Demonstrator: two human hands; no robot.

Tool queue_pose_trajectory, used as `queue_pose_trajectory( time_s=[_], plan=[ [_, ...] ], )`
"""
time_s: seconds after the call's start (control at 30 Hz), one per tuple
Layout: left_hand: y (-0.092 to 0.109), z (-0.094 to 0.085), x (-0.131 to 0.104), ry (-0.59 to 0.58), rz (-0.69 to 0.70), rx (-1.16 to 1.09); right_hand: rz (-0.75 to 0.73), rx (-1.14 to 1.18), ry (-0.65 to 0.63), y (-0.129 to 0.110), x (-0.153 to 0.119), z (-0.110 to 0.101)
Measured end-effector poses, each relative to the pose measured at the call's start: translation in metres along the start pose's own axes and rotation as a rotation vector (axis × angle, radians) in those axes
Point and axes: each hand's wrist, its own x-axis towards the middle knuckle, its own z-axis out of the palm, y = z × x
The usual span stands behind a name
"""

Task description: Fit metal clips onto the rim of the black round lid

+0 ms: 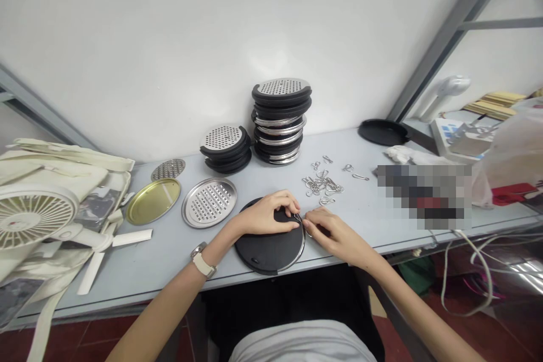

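Observation:
A round black disc with a silver rim (pixel 265 253) lies near the table's front edge. Over its upper right part, my left hand (pixel 271 214) is closed in a pinch at a small metal wire clip (pixel 298 217) by the rim. My right hand (pixel 328 230) meets it from the right, its curled fingers closed at the same clip, which they partly hide. Just behind my hands, several loose wire clips (pixel 322 184) are scattered on the table. A silver perforated grater plate (pixel 210 202) lies left of the disc.
Behind stand a tall stack of black-rimmed graters (pixel 282 124) and a shorter stack (pixel 226 150). A gold lid (pixel 153 201), a small grater disc (pixel 168 169) and a white fan (pixel 38 218) are left. A black round tray (pixel 384 132) and a plastic bag (pixel 509 153) are right.

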Motion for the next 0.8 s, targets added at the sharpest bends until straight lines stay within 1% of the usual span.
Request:
queue_pose_trajectory(
  time_s=[0.2, 0.47, 0.67, 0.8],
  plan=[
    [0.0001, -0.0005, 0.0006, -0.015, -0.012, -0.001, 0.025, 0.023, 0.007, 0.0005, -0.0017, -0.0011],
    [0.0, -0.0015, 0.0017, -0.023, -0.008, -0.024, 0.065, 0.077, -0.017, 0.0014, -0.0018, -0.0035],
    [-0.0009, -0.0007, 0.0014, -0.042, 0.005, -0.016, 0.152, 0.147, -0.007, 0.0042, -0.0036, -0.0074],
    [-0.0008, -0.0009, 0.001, -0.014, -0.005, 0.003, 0.088, 0.106, -0.018, 0.004, -0.0034, -0.0044]
  ],
)
